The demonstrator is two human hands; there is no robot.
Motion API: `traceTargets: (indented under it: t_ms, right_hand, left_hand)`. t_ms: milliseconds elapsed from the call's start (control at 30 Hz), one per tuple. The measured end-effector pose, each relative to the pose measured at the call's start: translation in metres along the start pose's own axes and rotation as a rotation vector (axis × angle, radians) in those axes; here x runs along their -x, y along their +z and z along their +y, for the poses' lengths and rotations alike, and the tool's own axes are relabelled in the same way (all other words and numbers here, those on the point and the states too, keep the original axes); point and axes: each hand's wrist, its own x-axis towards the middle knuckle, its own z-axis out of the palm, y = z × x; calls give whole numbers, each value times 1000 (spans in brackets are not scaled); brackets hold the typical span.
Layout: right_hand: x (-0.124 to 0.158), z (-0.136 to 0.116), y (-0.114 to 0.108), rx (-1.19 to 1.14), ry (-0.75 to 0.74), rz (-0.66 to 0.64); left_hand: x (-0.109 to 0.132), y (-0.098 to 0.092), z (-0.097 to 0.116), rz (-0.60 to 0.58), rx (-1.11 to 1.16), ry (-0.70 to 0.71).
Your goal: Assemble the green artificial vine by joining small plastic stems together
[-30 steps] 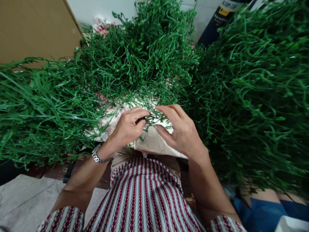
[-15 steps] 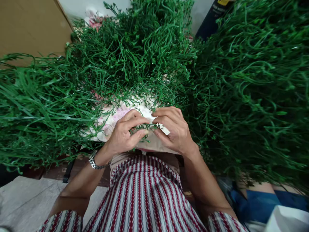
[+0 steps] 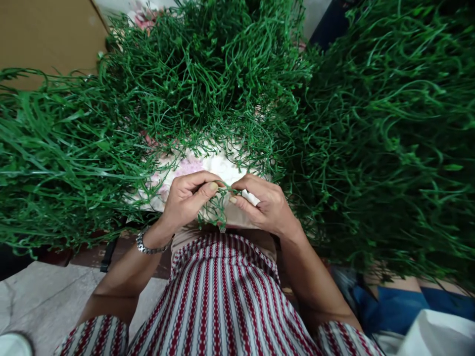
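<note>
A thin, branched green stem (image 3: 217,206), perhaps artificial, hangs below my fingertips. My left hand (image 3: 188,197) pinches it between thumb and forefinger, with a metal watch on that wrist. My right hand (image 3: 266,202) faces it closely, thumb and forefinger pinched on the stem's other end. Both hands are over a white cloth with a pink floral pattern (image 3: 220,165). A small white piece (image 3: 251,198) shows beside the right fingers; what it is I cannot make out.
Large heaps of similar green stems lie at the left (image 3: 70,153), behind the cloth (image 3: 218,64) and at the right (image 3: 386,148). A brown board (image 3: 48,39) stands at the back left. A white object (image 3: 438,336) and blue fabric (image 3: 403,302) are at the lower right.
Both hands have closed into tighter pinches. The right hand's raised fingers have come down onto the stem, and its branches now dangle lower beneath the left fingers. The view has shifted slightly.
</note>
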Motion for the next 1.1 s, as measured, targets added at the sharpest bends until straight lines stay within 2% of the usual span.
traceTargets:
  t_ms: [133, 200, 267, 467, 600, 733, 833, 900, 1033, 1100]
  right_hand:
    - [2, 1, 1, -44, 11, -9]
    - [2, 1, 2, -53, -3, -13]
    - [1, 1, 3, -55, -17, -20]
    - [2, 0, 2, 49, -53, -63]
    - [4, -3, 1, 153, -56, -158]
    - [4, -11, 0, 298, -9, -284]
    - [1, -15, -3, 300, 18, -361]
    - [0, -14, -6, 198, 21, -420]
    - [-1, -4, -7, -272, -37, -534]
    - [-2, 1, -2, -525, -28, -561]
  left_hand:
    - [0, 0, -4, 14, 132, -57]
    - [-1, 1, -4, 43, 103, -107]
    - [-1, 2, -1, 18, 11, -143]
    - [-1, 0, 14, -242, -391, -7]
    - [0, -5, 19, -376, -689, 144]
    - [0, -5, 18, -520, -816, 207]
    - [0, -6, 14, -528, -776, 198]
    - [0, -8, 11, -564, -669, 201]
    - [-2, -13, 11, -724, -348, 199]
    - [-2, -13, 13, -748, -193, 172]
